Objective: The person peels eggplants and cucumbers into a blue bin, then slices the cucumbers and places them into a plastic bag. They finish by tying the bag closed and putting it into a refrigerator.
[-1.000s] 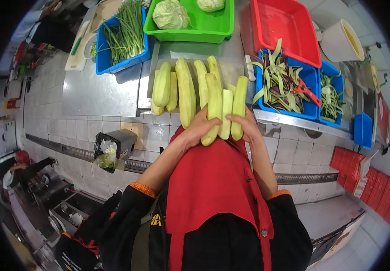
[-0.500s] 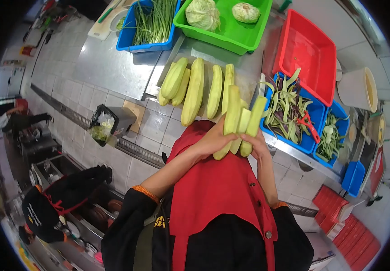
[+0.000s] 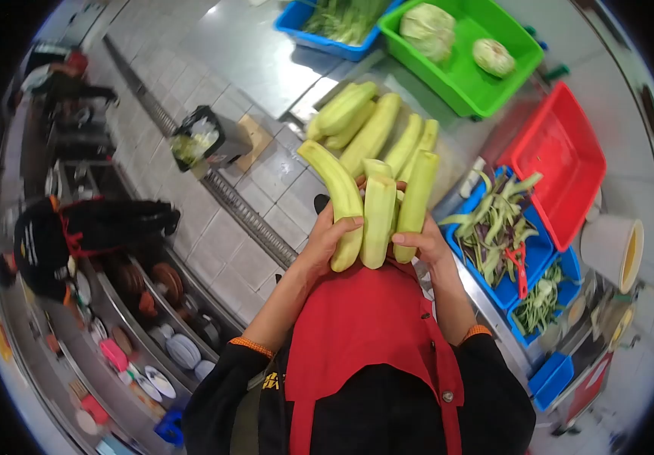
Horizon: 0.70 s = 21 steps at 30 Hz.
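Left hand [image 3: 334,233] and right hand [image 3: 428,241] hold pale gourds [image 3: 378,226] in a snug grip beside the tabletop [image 3: 255,57]. Rightward, a blue bin [image 3: 542,243] holds peelings [image 3: 490,227] and a red peeler [image 3: 521,274]; farther out, a green tub [image 3: 431,82] holds two cabbages [image 3: 428,32].

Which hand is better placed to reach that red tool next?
Probably the right hand: the red tool lies on that side, with peelings, and the left hand is farther away. Both hold pale vegetables, though.

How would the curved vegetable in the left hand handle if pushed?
Probably stiff: the vegetable juts past the left hand without visible sagging. Possibly slippery, given its smooth, pale surface. Likely to rock before rolling freely, being long and bowed.
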Motion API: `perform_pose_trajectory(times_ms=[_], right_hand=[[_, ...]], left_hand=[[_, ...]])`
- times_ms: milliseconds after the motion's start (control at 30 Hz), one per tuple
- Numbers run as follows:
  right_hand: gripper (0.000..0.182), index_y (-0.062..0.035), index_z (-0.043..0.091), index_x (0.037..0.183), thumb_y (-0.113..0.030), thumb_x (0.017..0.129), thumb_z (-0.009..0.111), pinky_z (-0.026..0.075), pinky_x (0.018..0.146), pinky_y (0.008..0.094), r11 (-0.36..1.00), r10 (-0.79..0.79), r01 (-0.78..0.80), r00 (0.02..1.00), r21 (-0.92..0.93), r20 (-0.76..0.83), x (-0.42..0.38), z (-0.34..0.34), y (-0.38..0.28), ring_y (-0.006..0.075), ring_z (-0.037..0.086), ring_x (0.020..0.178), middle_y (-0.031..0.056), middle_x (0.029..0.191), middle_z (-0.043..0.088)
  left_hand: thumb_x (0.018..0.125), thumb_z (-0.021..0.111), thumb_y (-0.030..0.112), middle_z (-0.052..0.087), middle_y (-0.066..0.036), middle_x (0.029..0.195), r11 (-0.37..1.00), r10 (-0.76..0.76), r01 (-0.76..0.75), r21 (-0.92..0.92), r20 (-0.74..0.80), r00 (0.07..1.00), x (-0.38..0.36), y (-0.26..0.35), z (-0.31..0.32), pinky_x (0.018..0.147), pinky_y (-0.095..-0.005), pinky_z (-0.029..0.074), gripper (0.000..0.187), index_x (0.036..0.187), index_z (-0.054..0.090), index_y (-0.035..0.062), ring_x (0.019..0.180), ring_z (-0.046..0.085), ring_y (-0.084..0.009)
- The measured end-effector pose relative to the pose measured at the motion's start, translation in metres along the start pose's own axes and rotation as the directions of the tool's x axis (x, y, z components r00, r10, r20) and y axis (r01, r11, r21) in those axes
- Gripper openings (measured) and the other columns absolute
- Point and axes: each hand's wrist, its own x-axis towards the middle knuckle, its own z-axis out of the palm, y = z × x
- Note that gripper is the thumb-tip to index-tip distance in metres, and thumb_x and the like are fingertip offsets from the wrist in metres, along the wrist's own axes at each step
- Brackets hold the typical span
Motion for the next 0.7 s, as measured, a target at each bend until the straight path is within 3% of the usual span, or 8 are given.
perform_pose_trajectory(times_ms=[133, 267, 367, 433, 500, 533, 633, 700], right_hand=[[0.086, -0.0049, 0.029, 0.147, -0.012, 0.075, 0.076, 0.037, 0.106, 0.0349, 0.999, 0.049, -0.046, 0.972, -0.019, 0.230, 0.055, 0.071, 0.007, 0.0216, 0.047, 0.124, 0.0090, 0.136, 0.047], [0.079, -0.0032, 0.033, 0.145, -0.024, 0.082, 0.075, 0.041, 0.102, 0.0335, 0.923, 0.378, -0.381, 0.867, -0.057, 0.324, 0.104, 0.116, 0.063, 0.0192, 0.049, 0.122, 0.0098, 0.133, 0.050], [0.076, -0.0023, 0.039, 0.141, -0.028, 0.081, 0.077, 0.042, 0.100, 0.0332, 0.886, 0.369, -0.187, 0.839, -0.425, 0.400, 0.155, 0.162, 0.102, 0.0199, 0.052, 0.119, 0.0112, 0.129, 0.054], [0.077, -0.0018, 0.043, 0.138, -0.030, 0.077, 0.081, 0.043, 0.099, 0.0338, 0.866, 0.353, -0.143, 0.853, -0.479, 0.384, 0.185, 0.200, 0.122, 0.0215, 0.054, 0.116, 0.0124, 0.126, 0.056], [0.079, -0.0017, 0.044, 0.137, -0.029, 0.074, 0.083, 0.043, 0.099, 0.0346, 0.853, 0.423, -0.185, 0.793, -0.488, 0.439, 0.210, 0.250, 0.152, 0.0225, 0.054, 0.117, 0.0127, 0.127, 0.056], [0.091, -0.0022, 0.036, 0.142, -0.028, 0.071, 0.085, 0.043, 0.101, 0.0355, 0.815, 0.401, -0.085, 0.798, -0.574, 0.450, 0.224, 0.271, 0.165, 0.0237, 0.051, 0.121, 0.0128, 0.131, 0.053], [0.101, -0.0027, 0.024, 0.148, -0.021, 0.069, 0.086, 0.039, 0.105, 0.0344, 0.790, 0.435, -0.104, 0.790, -0.604, 0.432, 0.252, 0.337, 0.184, 0.0214, 0.047, 0.125, 0.0121, 0.136, 0.047], [0.113, -0.0043, 0.014, 0.150, -0.023, 0.067, 0.087, 0.038, 0.107, 0.0371, 0.776, 0.432, -0.009, 0.736, -0.630, 0.522, 0.272, 0.373, 0.192, 0.0249, 0.044, 0.130, 0.0140, 0.141, 0.042]], left_hand=[[0.083, 0.074, 0.021, 0.057, -0.010, 0.124, 0.995, 0.007, 0.008, 0.103, -0.149, 0.989, -0.037, 0.034, -0.041, 0.097, -0.0330, 0.046, 0.063, 0.134, 0.044, -0.0001, 0.112, 0.057, -0.0199], [0.083, 0.074, 0.023, 0.057, -0.010, 0.123, 0.987, 0.089, -0.059, 0.147, -0.206, 0.975, -0.072, 0.062, -0.115, 0.094, -0.0336, 0.048, 0.063, 0.134, 0.044, -0.0003, 0.110, 0.058, -0.0204], [0.083, 0.074, 0.021, 0.056, -0.012, 0.125, 0.990, 0.121, -0.098, 0.104, -0.244, 0.962, -0.095, 0.079, -0.179, 0.095, -0.0355, 0.049, 0.066, 0.136, 0.040, -0.0002, 0.113, 0.057, -0.0223], [0.083, 0.074, 0.020, 0.056, -0.013, 0.125, 0.985, 0.159, -0.170, -0.013, -0.280, 0.947, -0.115, 0.096, -0.219, 0.096, -0.0359, 0.049, 0.067, 0.137, 0.039, -0.0003, 0.115, 0.057, -0.0230], [0.083, 0.074, 0.018, 0.056, -0.013, 0.125, 0.982, 0.138, -0.175, -0.067, -0.375, 0.917, -0.145, 0.111, -0.263, 0.094, -0.0355, 0.051, 0.066, 0.136, 0.039, -0.0008, 0.113, 0.058, -0.0232], [0.083, 0.075, 0.017, 0.057, -0.013, 0.124, 0.977, 0.168, -0.208, -0.050, -0.423, 0.890, -0.156, 0.120, -0.282, 0.092, -0.0344, 0.051, 0.064, 0.134, 0.041, -0.0011, 0.111, 0.059, -0.0225], [0.084, 0.075, 0.020, 0.055, -0.013, 0.127, 0.980, 0.162, -0.199, -0.017, -0.516, 0.841, -0.183, 0.139, -0.327, 0.095, -0.0356, 0.050, 0.067, 0.137, 0.038, 0.0012, 0.114, 0.058, -0.0227], [0.083, 0.075, 0.021, 0.055, -0.012, 0.127, 0.976, 0.184, -0.218, 0.012, -0.586, 0.789, -0.190, 0.157, -0.350, 0.094, -0.0352, 0.050, 0.068, 0.137, 0.038, 0.0020, 0.114, 0.058, -0.0218]])
